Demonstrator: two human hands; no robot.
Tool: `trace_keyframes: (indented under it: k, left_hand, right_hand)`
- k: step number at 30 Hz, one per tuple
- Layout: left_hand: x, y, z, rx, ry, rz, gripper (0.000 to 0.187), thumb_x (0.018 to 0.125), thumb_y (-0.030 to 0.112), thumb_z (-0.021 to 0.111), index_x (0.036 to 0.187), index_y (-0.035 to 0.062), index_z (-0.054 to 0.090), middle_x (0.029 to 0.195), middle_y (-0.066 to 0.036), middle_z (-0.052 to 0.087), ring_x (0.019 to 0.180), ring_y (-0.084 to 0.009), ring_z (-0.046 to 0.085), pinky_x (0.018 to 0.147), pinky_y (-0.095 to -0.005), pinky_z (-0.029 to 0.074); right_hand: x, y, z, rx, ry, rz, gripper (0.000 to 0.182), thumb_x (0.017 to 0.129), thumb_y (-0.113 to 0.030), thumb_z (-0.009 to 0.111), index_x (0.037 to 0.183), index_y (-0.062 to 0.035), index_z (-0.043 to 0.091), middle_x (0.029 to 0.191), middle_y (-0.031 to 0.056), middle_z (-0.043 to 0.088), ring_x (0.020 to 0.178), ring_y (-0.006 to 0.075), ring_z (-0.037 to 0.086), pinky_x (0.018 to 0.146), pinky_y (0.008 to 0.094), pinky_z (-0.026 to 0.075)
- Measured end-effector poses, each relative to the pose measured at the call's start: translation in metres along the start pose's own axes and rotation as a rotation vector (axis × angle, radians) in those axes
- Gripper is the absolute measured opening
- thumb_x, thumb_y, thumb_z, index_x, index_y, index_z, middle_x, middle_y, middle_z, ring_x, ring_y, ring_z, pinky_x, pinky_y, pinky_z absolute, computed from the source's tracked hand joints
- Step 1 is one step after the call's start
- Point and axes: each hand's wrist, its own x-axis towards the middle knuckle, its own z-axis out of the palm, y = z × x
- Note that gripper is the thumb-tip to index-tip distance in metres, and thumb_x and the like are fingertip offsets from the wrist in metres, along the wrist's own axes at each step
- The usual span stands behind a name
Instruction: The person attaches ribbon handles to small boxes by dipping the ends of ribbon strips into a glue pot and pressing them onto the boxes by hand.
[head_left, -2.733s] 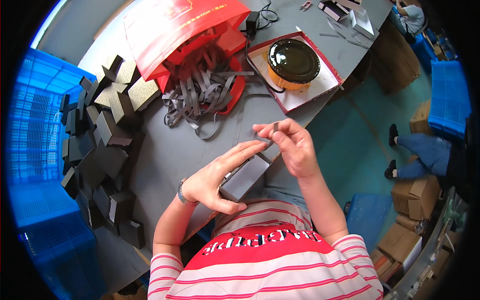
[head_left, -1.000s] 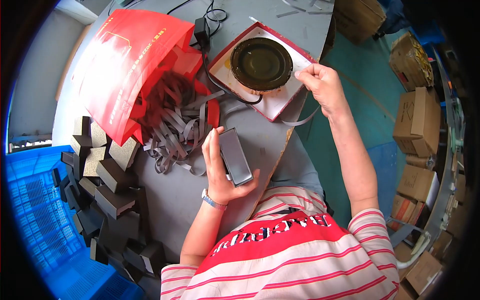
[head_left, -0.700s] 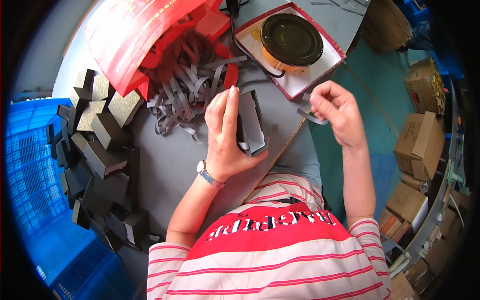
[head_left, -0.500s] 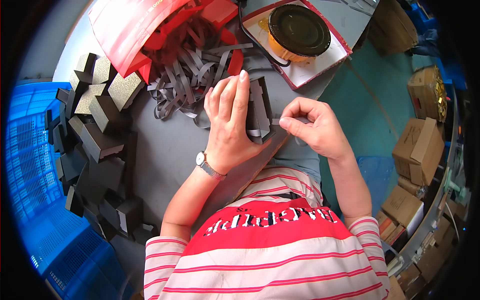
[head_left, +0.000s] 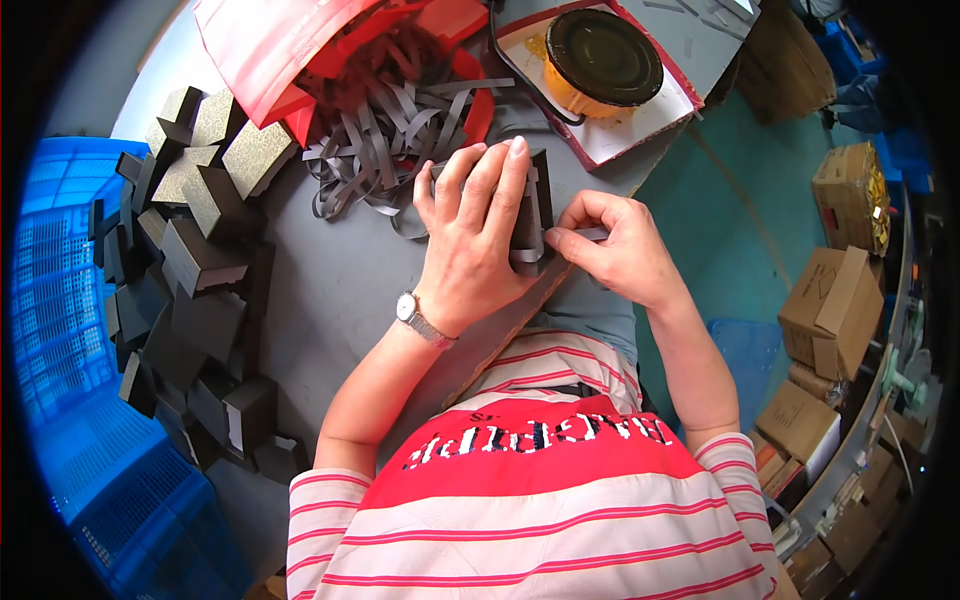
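A small dark open box (head_left: 530, 228) lies on the table near its front edge. My left hand (head_left: 472, 232) lies over the box, fingers along its left side and far end, thumb at the near end. The hand covers much of the box. Close to its right side, my right hand (head_left: 622, 248) pinches a grey ribbon strip (head_left: 592, 234) between thumb and forefinger. Part of the strip is hidden by the fingers. A tangle of similar grey strips (head_left: 375, 150) spills from a red bag (head_left: 290, 55) beyond my left hand.
Several dark boxes (head_left: 205, 335), some gold-topped, are heaped at the left, beside blue plastic crates (head_left: 65, 270). At the back, an orange tub with a dark round top (head_left: 605, 60) stands in a shallow red-edged tray (head_left: 600, 145). Cardboard cartons (head_left: 835, 305) line the right.
My left fingers have bent further over the box, and the box sits more upright in view. My right hand has moved slightly left, closer to the box, still pinching the strip.
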Motion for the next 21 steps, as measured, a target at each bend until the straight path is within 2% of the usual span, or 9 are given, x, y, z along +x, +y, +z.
trace_keyframes:
  k: [4, 6, 7, 9, 13, 16, 18, 20, 21]
  left_hand:
    - [-0.001, 0.001, 0.0, 0.036, -0.013, 0.01, 0.107, 0.059, 0.04, 0.086, 0.148, 0.002, 0.039, 0.139, -0.015, 0.047, 0.131, -0.0344, 0.043, 0.111, -0.0529, 0.024]
    - [-0.001, 0.003, 0.002, -0.008, 0.014, 0.003, 0.098, 0.061, 0.031, 0.08, 0.147, 0.0053, 0.042, 0.139, -0.011, 0.047, 0.129, -0.0322, 0.044, 0.109, -0.0579, 0.023]
    - [-0.002, 0.004, 0.003, -0.052, 0.039, -0.005, 0.09, 0.063, 0.021, 0.074, 0.147, 0.0086, 0.044, 0.14, -0.007, 0.047, 0.127, -0.03, 0.044, 0.106, -0.0628, 0.023]
    - [-0.003, 0.005, 0.004, -0.032, 0.03, 0.015, 0.088, 0.063, 0.02, 0.073, 0.146, 0.0094, 0.046, 0.139, -0.006, 0.049, 0.127, -0.0291, 0.045, 0.106, -0.063, 0.022]
    - [-0.005, 0.007, 0.007, -0.003, 0.031, 0.059, 0.083, 0.064, 0.019, 0.071, 0.143, 0.0104, 0.049, 0.137, -0.005, 0.052, 0.126, -0.0275, 0.046, 0.107, -0.0619, 0.021]
    - [-0.004, 0.004, 0.006, 0.021, 0.036, 0.087, 0.087, 0.063, 0.025, 0.075, 0.144, 0.0074, 0.047, 0.136, -0.008, 0.051, 0.126, -0.0301, 0.047, 0.108, -0.0581, 0.023]
    - [-0.001, 0.003, 0.0, 0.01, 0.028, 0.093, 0.101, 0.057, 0.031, 0.084, 0.145, 0.0029, 0.044, 0.136, -0.014, 0.05, 0.127, -0.0337, 0.046, 0.109, -0.0537, 0.026]
    - [0.002, 0.004, -0.003, -0.075, 0.054, 0.06, 0.105, 0.054, 0.029, 0.085, 0.146, 0.0011, 0.042, 0.136, -0.016, 0.049, 0.128, -0.035, 0.045, 0.11, -0.0517, 0.028]
    - [0.004, 0.003, -0.004, -0.073, 0.065, 0.063, 0.109, 0.052, 0.025, 0.086, 0.147, 0.0, 0.04, 0.137, -0.017, 0.049, 0.128, -0.0363, 0.045, 0.109, -0.05, 0.031]
  right_hand:
    - [0.001, 0.011, 0.008, -0.059, 0.088, -0.134, 0.014, 0.085, -0.01, 0.072, 0.082, 0.0026, 0.066, 0.068, 0.0016, 0.065, 0.063, 0.0066, 0.06, 0.059, 0.0245, 0.049]
    - [-0.001, 0.011, 0.01, -0.111, 0.131, -0.085, 0.02, 0.08, -0.018, 0.071, 0.083, 0.0018, 0.07, 0.07, 0.0118, 0.07, 0.066, 0.0193, 0.07, 0.066, 0.0304, 0.054]
    - [-0.002, 0.012, 0.012, -0.11, 0.133, -0.084, 0.02, 0.08, -0.018, 0.071, 0.083, 0.0018, 0.07, 0.07, 0.0118, 0.07, 0.066, 0.0193, 0.07, 0.066, 0.0304, 0.054]
    - [-0.003, 0.014, 0.015, -0.215, 0.181, -0.12, 0.022, 0.078, -0.02, 0.07, 0.083, 0.0009, 0.071, 0.071, 0.0137, 0.07, 0.067, 0.0256, 0.071, 0.065, 0.0328, 0.055]
    - [-0.006, 0.015, 0.023, -0.357, 0.246, -0.172, 0.022, 0.076, -0.021, 0.07, 0.083, 0.0003, 0.071, 0.073, 0.0146, 0.07, 0.068, 0.0291, 0.071, 0.065, 0.0353, 0.055]
    - [-0.007, 0.019, 0.022, -0.319, 0.262, -0.19, 0.02, 0.078, -0.018, 0.069, 0.085, 0.0009, 0.071, 0.073, 0.0147, 0.07, 0.066, 0.0282, 0.071, 0.062, 0.0353, 0.054]
    - [-0.011, 0.023, 0.014, -0.031, 0.121, -0.232, 0.015, 0.088, -0.011, 0.067, 0.086, 0.0043, 0.066, 0.072, 0.0069, 0.068, 0.065, 0.0094, 0.063, 0.06, 0.0281, 0.051]
    - [-0.013, 0.028, -0.005, 0.078, -0.026, -0.166, 0.016, 0.088, -0.014, 0.069, 0.089, 0.0023, 0.068, 0.068, 0.0052, 0.064, 0.062, 0.0082, 0.058, 0.059, 0.0271, 0.048]
    - [-0.016, 0.029, -0.018, 0.101, -0.109, -0.062, 0.015, 0.09, -0.014, 0.069, 0.09, 0.0015, 0.068, 0.068, -0.0019, 0.059, 0.064, 0.0035, 0.049, 0.058, 0.0242, 0.044]
